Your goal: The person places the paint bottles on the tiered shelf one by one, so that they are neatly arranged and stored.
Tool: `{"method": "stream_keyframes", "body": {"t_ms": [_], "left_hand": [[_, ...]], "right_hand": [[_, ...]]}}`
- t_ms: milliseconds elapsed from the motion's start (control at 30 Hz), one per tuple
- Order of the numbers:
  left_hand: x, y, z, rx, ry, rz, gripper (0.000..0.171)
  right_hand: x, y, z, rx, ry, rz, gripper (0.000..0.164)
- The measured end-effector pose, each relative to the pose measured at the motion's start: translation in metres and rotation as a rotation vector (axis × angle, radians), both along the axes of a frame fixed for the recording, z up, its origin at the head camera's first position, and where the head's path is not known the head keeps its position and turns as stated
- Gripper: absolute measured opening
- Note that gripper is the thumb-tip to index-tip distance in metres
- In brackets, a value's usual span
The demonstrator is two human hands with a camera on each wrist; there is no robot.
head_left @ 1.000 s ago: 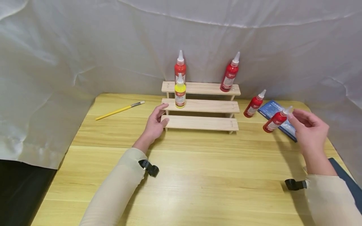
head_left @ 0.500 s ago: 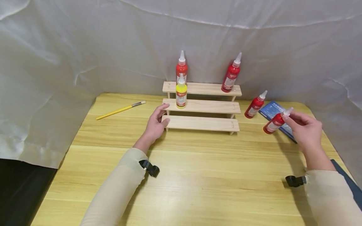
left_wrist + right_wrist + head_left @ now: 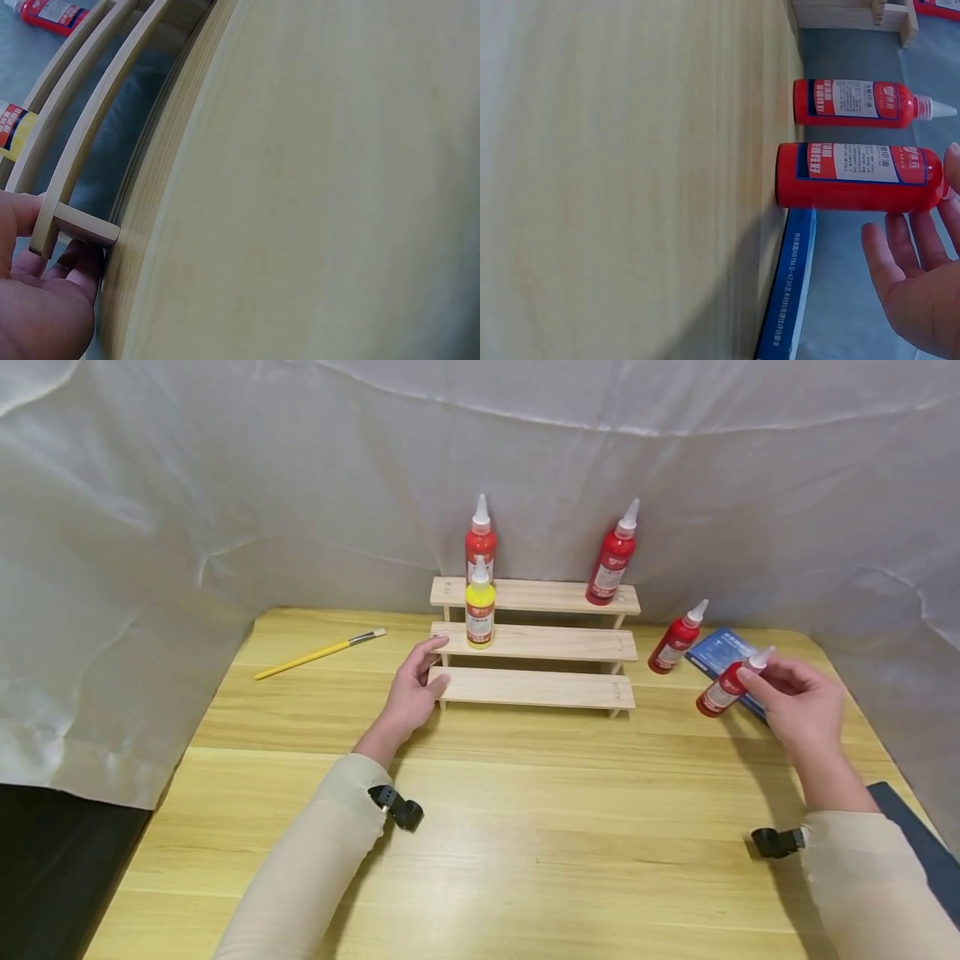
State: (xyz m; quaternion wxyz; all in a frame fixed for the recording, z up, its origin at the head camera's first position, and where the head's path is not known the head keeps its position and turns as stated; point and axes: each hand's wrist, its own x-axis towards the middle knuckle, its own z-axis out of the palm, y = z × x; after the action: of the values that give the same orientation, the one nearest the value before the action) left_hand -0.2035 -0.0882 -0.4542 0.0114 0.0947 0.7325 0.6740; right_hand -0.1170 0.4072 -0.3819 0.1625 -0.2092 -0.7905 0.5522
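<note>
Right hand (image 3: 806,702) is pinching a red bottle (image 3: 722,692), partly hiding its top, edging left. Left hand (image 3: 409,689) is gripping the rack (image 3: 532,687).

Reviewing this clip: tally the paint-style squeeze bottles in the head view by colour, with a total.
Red bottles: 4, counting the slightly orange-red one
Yellow bottle: 1
Total: 5

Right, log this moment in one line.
left hand: grips three-tier wooden shelf; right hand: holds red nozzle bottle near top; yellow nozzle bottle: middle tier
</note>
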Motion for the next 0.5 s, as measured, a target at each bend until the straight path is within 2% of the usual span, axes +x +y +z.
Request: {"method": "stream_keyframes", "body": {"t_ms": [133, 233, 367, 500], "left_hand": [[-0.0001, 0.0000, -0.0002, 0.006, -0.004, -0.001, 0.059], [-0.0002, 0.0001, -0.0002, 0.009, -0.003, 0.000, 0.059], [0.0002, -0.0001, 0.0001, 0.013, 0.003, 0.001, 0.059], [-0.0002, -0.0001, -0.0002, 0.010, 0.005, 0.000, 0.059]], "right_hand": [[0.0010, -0.0022, -0.0034, -0.127, 0.045, 0.018, 0.038], [0.0009, -0.0038, -0.0039, -0.204, 0.047, 0.016, 0.046], [0.0005, -0.0047, -0.0034, -0.168, 0.002, 0.009, 0.056], [0.0015, -0.0054, -0.0027, -0.157, 0.003, 0.022, 0.055]]}}
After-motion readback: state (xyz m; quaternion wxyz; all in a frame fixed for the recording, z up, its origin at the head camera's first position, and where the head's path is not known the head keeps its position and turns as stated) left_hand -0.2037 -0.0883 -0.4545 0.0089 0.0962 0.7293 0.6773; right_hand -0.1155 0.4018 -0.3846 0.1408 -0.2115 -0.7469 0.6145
